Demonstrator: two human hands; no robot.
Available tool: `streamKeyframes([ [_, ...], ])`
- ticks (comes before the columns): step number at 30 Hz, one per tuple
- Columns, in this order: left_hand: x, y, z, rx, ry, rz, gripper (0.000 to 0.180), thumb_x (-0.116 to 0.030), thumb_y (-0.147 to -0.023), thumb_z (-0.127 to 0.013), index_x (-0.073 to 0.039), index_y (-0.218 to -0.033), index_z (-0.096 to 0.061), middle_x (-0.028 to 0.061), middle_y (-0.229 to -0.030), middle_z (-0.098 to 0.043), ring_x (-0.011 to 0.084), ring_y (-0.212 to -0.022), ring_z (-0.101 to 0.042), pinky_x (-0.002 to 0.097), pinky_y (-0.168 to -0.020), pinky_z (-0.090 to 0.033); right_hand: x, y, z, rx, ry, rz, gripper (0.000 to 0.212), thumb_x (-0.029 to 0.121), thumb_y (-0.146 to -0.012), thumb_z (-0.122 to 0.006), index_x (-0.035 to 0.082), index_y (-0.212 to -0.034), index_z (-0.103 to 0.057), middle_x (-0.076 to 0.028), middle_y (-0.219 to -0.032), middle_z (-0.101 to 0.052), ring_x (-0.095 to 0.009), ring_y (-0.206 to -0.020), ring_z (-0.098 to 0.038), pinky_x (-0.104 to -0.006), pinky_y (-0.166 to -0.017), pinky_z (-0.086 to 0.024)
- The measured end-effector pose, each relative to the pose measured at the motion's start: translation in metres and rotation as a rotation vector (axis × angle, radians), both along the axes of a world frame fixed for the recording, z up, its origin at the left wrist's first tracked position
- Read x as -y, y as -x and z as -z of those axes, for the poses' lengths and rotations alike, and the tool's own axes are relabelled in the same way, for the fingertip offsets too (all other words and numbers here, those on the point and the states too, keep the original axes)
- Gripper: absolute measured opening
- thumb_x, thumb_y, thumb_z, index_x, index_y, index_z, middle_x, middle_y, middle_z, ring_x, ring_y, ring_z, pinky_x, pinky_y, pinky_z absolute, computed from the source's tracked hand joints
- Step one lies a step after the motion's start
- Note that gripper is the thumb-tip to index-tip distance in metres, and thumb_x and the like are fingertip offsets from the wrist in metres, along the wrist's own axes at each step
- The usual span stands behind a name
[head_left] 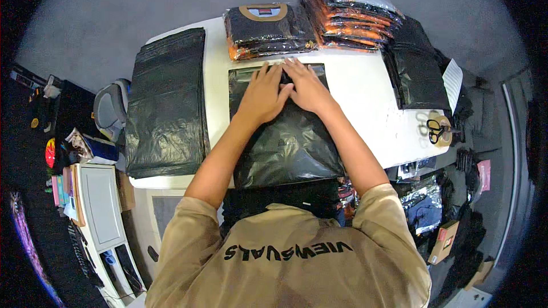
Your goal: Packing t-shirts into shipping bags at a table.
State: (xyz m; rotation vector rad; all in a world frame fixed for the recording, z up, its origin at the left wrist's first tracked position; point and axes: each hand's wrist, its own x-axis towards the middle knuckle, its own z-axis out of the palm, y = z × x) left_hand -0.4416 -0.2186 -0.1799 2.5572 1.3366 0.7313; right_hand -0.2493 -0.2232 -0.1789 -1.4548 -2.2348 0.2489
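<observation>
A shiny black plastic bag [288, 151] lies lengthwise on the white table [365, 120] in front of me, its near part bulging and creased. On its far end rest both of my hands, palms down. My left hand [264, 96] is open, fingers stretched toward the bag's far edge. Beside it my right hand [309, 86] is also open and lies flat, fingertips at that same edge. The thumbs come close together over the middle of the bag. What the bag contains is hidden.
At the left lies a pile of flat black bags [165, 102]. Plastic-wrapped shirts [264, 31] sit beyond my hands, with a taller wrapped stack [351, 14] beside them. To the right are more black bags [421, 80], scissors [435, 131] and a tape roll [445, 137] near the table's edge.
</observation>
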Motion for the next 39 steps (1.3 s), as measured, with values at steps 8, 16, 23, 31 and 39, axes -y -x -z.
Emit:
streamKeyframes([
  [8,-0.005,0.047,0.027,-0.186,0.076,-0.185,0.075,-0.058,-0.109,-0.046,-0.009,-0.166,-0.044,0.0155,-0.175,-0.035,0.0377,-0.164,-0.027,0.0613,-0.132,-0.018,0.001,-0.01,0.014,0.296,0.197,0.122,0.078,0.064,-0.109,-0.042,0.022,-0.173,-0.029,-0.01,-0.182,-0.019,-0.034,-0.168,-0.015,-0.0572,-0.135,-0.009],
  [16,-0.007,0.051,0.013,-0.37,-0.004,-0.378,0.073,-0.046,-0.108,-0.055,0.006,-0.159,-0.045,0.0231,-0.17,-0.041,0.0439,-0.16,-0.033,0.0626,-0.129,-0.025,0.006,-0.023,0.013,0.378,0.215,0.231,0.077,0.068,-0.109,-0.036,0.028,-0.174,-0.026,-0.008,-0.183,-0.014,-0.032,-0.169,-0.011,-0.06,-0.135,-0.007],
  [23,0.016,-0.056,0.008,-0.103,0.136,-0.067,0.077,-0.054,-0.11,-0.047,0.0,-0.164,-0.041,0.0236,-0.172,-0.038,0.0426,-0.161,-0.03,0.0644,-0.131,-0.019,0.005,-0.029,0.03,0.411,0.076,0.226,0.076,0.065,-0.108,-0.043,0.028,-0.172,-0.032,-0.009,-0.182,-0.02,-0.034,-0.168,-0.016,-0.0609,-0.134,-0.012],
  [31,-0.003,0.035,0.026,-0.183,0.043,-0.174,0.085,-0.063,-0.101,-0.059,-0.011,-0.166,-0.043,0.016,-0.175,-0.036,0.036,-0.164,-0.027,0.0625,-0.132,-0.016,0.009,-0.024,0.017,0.352,0.173,0.23,0.08,0.072,-0.107,-0.037,0.028,-0.173,-0.029,-0.008,-0.183,-0.017,-0.032,-0.169,-0.013,-0.0602,-0.135,-0.008],
  [39,-0.001,0.068,0.02,-0.315,0.09,-0.357,0.099,-0.075,-0.099,-0.054,-0.009,-0.17,-0.034,0.0122,-0.18,-0.027,0.0347,-0.166,-0.023,0.0674,-0.131,-0.013,0.007,-0.025,0.016,0.345,0.188,0.252,0.081,0.073,-0.107,-0.036,0.028,-0.173,-0.029,-0.008,-0.183,-0.017,-0.032,-0.169,-0.012,-0.0602,-0.135,-0.008],
])
